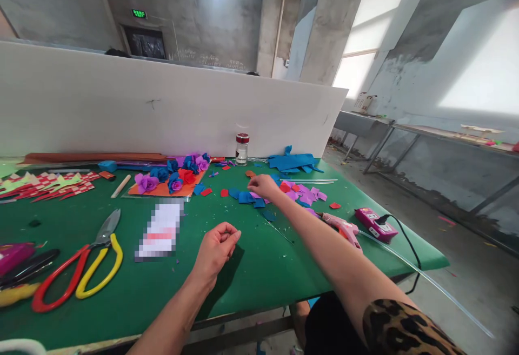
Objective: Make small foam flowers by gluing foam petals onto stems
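Note:
My right hand [263, 186] reaches out over a scatter of blue and purple foam pieces [247, 197] on the green table [259, 268], its fingers curled down onto them; what they hold is hidden. My left hand [217, 247] hovers nearer to me with fingertips pinched together, too small to tell if anything is in them. A pink glue gun [343, 229] lies under my right forearm. Finished foam flowers [174, 174] sit on an orange sheet to the left.
Red and yellow handled shears [81, 268] lie at the left. A small glass jar [242, 149] stands by the white partition [162, 101]. A pink power strip [376, 223] with black cable sits near the table's right edge. Blue foam scraps [294, 161] and checked paper shapes [48, 185] lie further back.

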{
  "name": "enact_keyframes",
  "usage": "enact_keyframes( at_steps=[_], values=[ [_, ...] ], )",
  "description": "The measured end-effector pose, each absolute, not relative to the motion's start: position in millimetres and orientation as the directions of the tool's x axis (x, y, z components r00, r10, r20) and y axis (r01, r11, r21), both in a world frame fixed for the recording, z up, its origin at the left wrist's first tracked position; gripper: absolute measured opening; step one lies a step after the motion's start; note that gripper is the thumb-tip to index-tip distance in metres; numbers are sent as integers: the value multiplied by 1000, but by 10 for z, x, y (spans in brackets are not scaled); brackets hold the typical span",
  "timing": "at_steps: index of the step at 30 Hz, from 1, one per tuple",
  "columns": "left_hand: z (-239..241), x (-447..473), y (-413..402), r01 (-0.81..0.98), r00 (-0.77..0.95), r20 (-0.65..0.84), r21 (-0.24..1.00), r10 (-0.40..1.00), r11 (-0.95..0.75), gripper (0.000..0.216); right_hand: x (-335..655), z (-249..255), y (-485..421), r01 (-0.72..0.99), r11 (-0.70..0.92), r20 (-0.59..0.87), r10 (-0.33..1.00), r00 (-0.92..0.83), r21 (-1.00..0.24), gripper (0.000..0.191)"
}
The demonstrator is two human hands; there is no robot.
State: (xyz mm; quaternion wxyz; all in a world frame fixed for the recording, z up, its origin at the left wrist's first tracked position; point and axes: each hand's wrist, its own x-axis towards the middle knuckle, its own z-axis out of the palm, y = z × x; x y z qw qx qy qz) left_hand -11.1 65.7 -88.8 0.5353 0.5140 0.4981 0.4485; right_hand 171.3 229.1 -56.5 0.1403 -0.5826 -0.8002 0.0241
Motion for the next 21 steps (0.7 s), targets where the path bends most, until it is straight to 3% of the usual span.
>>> enact_keyframes(
  at_steps=[5, 11, 17, 21],
  values=[
    [-900, -189, 703, -7, -25, -43, 999, 999, 43, 29, 913, -755, 2380, 887, 420, 168, 904, -392, -189, 23],
    [-870, -228, 714, -46, -32, -61, 997, 998, 59, 30, 805, -746, 2396, 872, 442, 185, 894, -409, -208, 20],
    [-809, -260, 705, -292, -126, -136, 952, 983, 95, 37, 1057, -645, 1698, 793, 497, 260, 866, -427, -354, 22],
    [-768, -228, 628, -360, 36, -223, 906, 974, 221, 43, 1224, -744, 970, 600, 579, 421, 815, -399, -552, 16]
  ],
)
